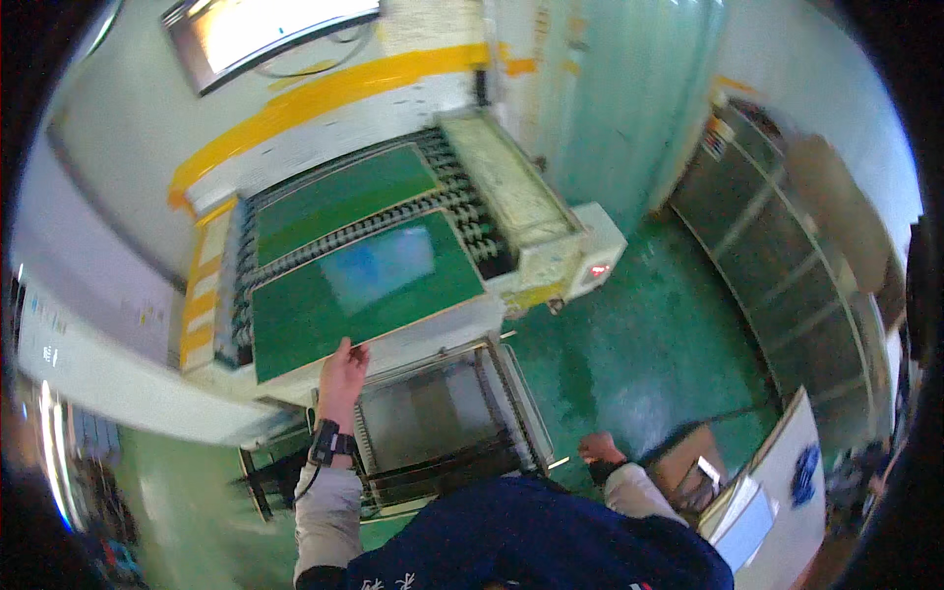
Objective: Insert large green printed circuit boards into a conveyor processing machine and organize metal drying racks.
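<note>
A green rectangular panel with a pale glare on it lies on the near part of a roller conveyor. My left hand is at the panel's near edge, fingertips against the rim and fingers slightly apart; a dark device is strapped to that wrist. Farther back on the rollers lies a second green panel. Low on the right, my right hand hangs away from the conveyor with its fingers curled in and nothing seen in it. Its outline is somewhat blurred.
Below the conveyor's front stands a dark framed rack close to my body. A control box with a red display juts out at right. Papers lie on a board at lower right; grey cabinets line the right wall. A lit screen hangs above.
</note>
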### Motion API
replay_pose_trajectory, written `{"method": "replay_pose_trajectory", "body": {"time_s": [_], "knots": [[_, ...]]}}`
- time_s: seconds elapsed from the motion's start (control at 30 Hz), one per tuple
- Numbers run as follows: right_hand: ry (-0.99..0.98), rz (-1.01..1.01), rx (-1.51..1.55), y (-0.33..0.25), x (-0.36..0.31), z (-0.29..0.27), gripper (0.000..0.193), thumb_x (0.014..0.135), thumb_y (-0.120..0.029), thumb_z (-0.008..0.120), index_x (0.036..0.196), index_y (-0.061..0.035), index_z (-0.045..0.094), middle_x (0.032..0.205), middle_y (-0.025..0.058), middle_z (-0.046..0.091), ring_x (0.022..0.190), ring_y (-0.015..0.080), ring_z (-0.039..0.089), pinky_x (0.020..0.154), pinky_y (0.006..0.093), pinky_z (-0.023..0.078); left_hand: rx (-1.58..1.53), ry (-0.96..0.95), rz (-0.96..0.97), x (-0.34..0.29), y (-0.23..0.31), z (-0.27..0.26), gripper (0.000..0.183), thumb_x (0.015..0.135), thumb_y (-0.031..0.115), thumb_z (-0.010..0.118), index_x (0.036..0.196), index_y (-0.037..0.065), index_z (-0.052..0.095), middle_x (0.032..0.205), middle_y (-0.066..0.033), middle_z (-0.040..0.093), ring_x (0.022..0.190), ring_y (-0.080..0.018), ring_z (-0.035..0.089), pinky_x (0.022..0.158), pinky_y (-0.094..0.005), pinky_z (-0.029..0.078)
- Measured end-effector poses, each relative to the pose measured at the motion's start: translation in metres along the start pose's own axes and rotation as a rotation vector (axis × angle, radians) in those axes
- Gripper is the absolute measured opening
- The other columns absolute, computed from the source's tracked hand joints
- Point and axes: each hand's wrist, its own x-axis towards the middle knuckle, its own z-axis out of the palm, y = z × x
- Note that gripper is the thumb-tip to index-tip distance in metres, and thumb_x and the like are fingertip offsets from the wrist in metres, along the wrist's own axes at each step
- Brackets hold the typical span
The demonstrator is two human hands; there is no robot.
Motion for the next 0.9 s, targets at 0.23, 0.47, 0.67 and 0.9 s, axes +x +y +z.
{"method": "replay_pose_trajectory", "body": {"time_s": [0.23,0.47,0.67,0.9], "knots": [[0.042,0.263,0.936,0.042,0.012,0.032,0.018,0.081,-0.025,0.055,0.079,-0.0081,0.049,0.065,0.0075,0.052,0.049,0.018,0.046,0.04,0.0323,0.034,-0.016,-0.004,-0.015,0.006,0.006,0.004,0.019,0.089,0.015,0.056,0.089,-0.003,0.051,0.09,-0.0134,0.057,0.089,-0.0222,0.055,0.082,-0.0318,0.048],[0.231,0.315,0.792,-0.012,-0.01,0.054,0.019,0.079,-0.02,0.053,0.066,-0.0066,0.058,0.061,0.0113,0.057,0.048,0.0186,0.054,0.039,0.0329,0.042,0.09,0.061,-0.044,-0.002,0.015,0.004,0.026,0.09,0.024,0.055,0.09,-0.001,0.052,0.088,-0.0113,0.058,0.086,-0.0217,0.055,0.081,-0.033,0.047],[0.305,0.366,1.193,-0.018,-0.025,0.05,0.013,0.083,-0.014,0.054,0.077,-0.0037,0.048,0.062,0.0124,0.052,0.043,0.0179,0.042,0.033,0.0313,0.027,0.149,0.059,-0.092,0.008,0.012,-0.004,0.027,0.089,0.03,0.057,0.09,0.003,0.053,0.088,-0.0081,0.058,0.08,-0.0184,0.054,0.073,-0.0303,0.046],[0.281,0.14,0.318,0.032,-0.005,0.057,0.015,0.081,-0.019,0.05,0.076,-0.0076,0.057,0.066,0.0045,0.059,0.051,0.018,0.055,0.038,0.0382,0.04,0.173,-0.01,-0.079,0.01,0.008,0.007,0.03,0.089,0.034,0.057,0.091,0.005,0.055,0.086,-0.0063,0.058,0.07,-0.0154,0.051,0.066,-0.0278,0.043]]}}
